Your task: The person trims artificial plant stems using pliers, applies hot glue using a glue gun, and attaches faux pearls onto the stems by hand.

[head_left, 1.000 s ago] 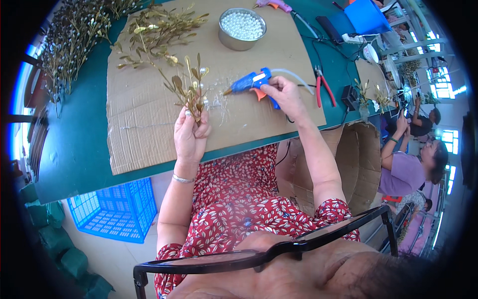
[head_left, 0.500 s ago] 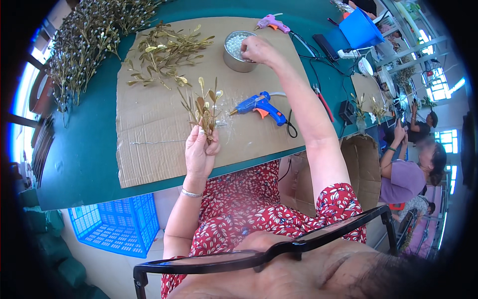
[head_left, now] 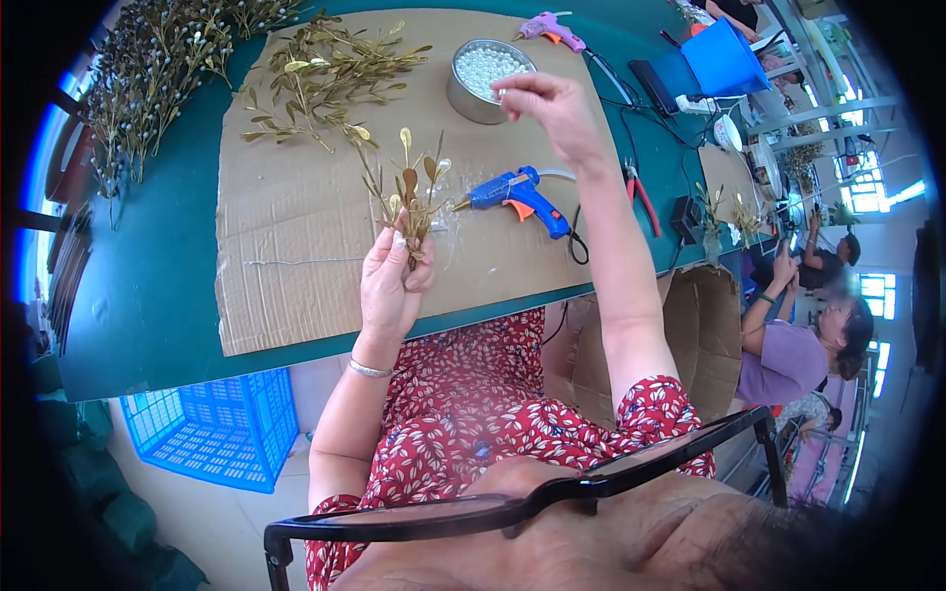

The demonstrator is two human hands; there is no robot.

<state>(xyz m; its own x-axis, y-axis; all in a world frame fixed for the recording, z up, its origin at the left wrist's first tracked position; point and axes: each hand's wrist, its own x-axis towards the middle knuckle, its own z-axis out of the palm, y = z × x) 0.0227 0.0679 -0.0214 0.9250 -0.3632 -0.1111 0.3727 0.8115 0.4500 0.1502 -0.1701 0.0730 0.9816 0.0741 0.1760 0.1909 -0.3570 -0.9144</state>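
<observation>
My left hand [head_left: 391, 286] is closed round the lower stems of a gold-leaved artificial sprig [head_left: 412, 187], holding it upright over the cardboard's near edge. My right hand [head_left: 554, 110] pinches a small white pearl bead [head_left: 501, 94] between thumb and finger, just off the near right rim of a round metal tin [head_left: 471, 106]. White pearl beads [head_left: 488, 64] fill that tin. Between the two hands a blue glue gun [head_left: 517, 199] lies on the cardboard [head_left: 296, 212], its nozzle toward the sprig.
Loose gold sprigs [head_left: 330, 84] lie at the cardboard's far left, beside a big heap of berried branches [head_left: 163, 74]. A pink glue gun [head_left: 552, 30], red-handled pliers [head_left: 642, 200], cords and a blue bin [head_left: 726, 59] are to the right. A blue crate [head_left: 212, 428] stands below; co-workers [head_left: 788, 345] sit at right.
My right hand has come out of the tin and back toward me, a pearl bead at its fingertips. My left hand keeps hold of the sprig. The whole view has shifted slightly.
</observation>
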